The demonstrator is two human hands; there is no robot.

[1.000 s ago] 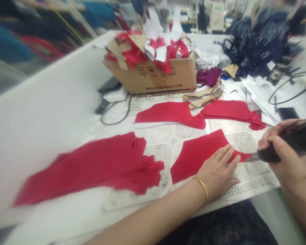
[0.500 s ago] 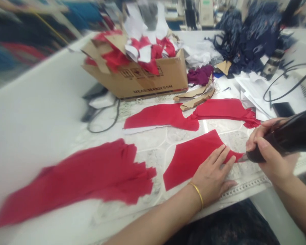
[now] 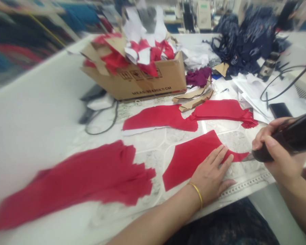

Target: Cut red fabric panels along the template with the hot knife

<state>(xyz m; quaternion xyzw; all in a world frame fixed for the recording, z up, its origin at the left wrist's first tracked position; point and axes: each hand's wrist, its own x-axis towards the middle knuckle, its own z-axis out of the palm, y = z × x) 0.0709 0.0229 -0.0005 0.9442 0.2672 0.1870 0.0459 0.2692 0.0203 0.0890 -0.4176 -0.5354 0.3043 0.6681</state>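
A cut red fabric piece [image 3: 193, 158] lies flat on the white table. On its right part rests my left hand [image 3: 211, 170], palm down with fingers outstretched, a yellow bangle at the wrist. My right hand [image 3: 280, 149] is wrapped round a thick, black, rounded handheld tool [image 3: 298, 136], whose kind I cannot make out. A narrow grey tip shows at the tool's near end, close to the fabric's pointed right end. Farther left spreads a larger stack of red fabric [image 3: 86, 177] with stepped edges.
Behind lie another red piece [image 3: 155, 119] and a folded red bundle [image 3: 219, 109]. A cardboard box [image 3: 153, 80] holds red and white scraps. Brown card strips [image 3: 193, 98], white papers [image 3: 247, 90], a phone [image 3: 280, 110] and dark garments [image 3: 255, 41] are around. A ruler tape [image 3: 247, 183] edges the table.
My right hand has drawn the black tool a little to the right, off the fabric's pointed end, which now shows more fully. My left hand stays on the fabric.
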